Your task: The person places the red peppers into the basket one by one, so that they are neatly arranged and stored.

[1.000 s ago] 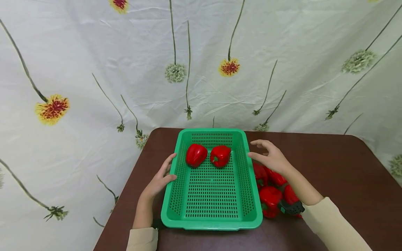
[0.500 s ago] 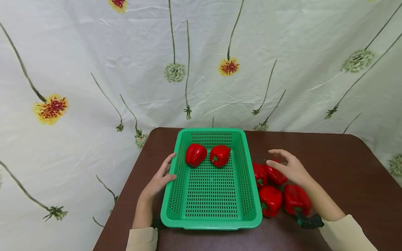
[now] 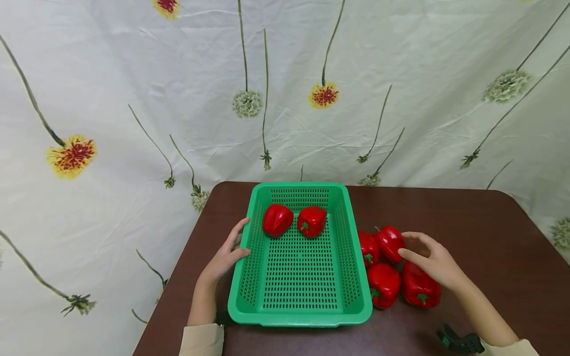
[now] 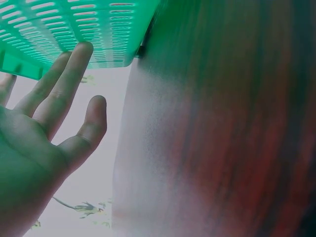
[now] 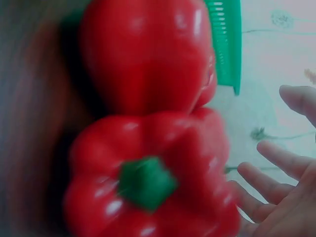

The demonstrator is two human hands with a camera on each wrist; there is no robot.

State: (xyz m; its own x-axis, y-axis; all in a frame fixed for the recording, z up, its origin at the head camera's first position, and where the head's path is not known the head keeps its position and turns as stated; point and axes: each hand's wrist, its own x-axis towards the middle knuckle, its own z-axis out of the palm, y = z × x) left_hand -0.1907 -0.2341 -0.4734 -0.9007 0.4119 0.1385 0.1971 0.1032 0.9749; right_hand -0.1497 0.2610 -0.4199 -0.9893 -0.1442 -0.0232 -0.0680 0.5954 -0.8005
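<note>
A green perforated basket (image 3: pixel 300 318) holds two red bell peppers, one on the left (image 3: pixel 278 220) and one on the right (image 3: pixel 312 221), near its far end. My left hand (image 3: pixel 225 256) is at the basket's left side, fingers extended; in the left wrist view its fingertips (image 4: pixel 85 48) overlap the slotted wall. Several more red bell peppers lie right of the basket. Over these, my right hand (image 3: pixel 431 258) hovers with fingers spread and nothing in them, its fingertips right at the rear pepper (image 3: pixel 390 244). Just below it sits another pepper (image 3: pixel 420 287), stem toward me.
Against the basket's right wall lie two further peppers, one behind (image 3: pixel 368 248) and one in front (image 3: pixel 383 285). The dark brown table (image 3: pixel 481 232) extends to the right. Behind it hangs a pale flowered cloth (image 3: pixel 303 133).
My right hand has moved right and nearer to me, from the basket's right rim to the loose peppers. The left hand and the basket have stayed put.
</note>
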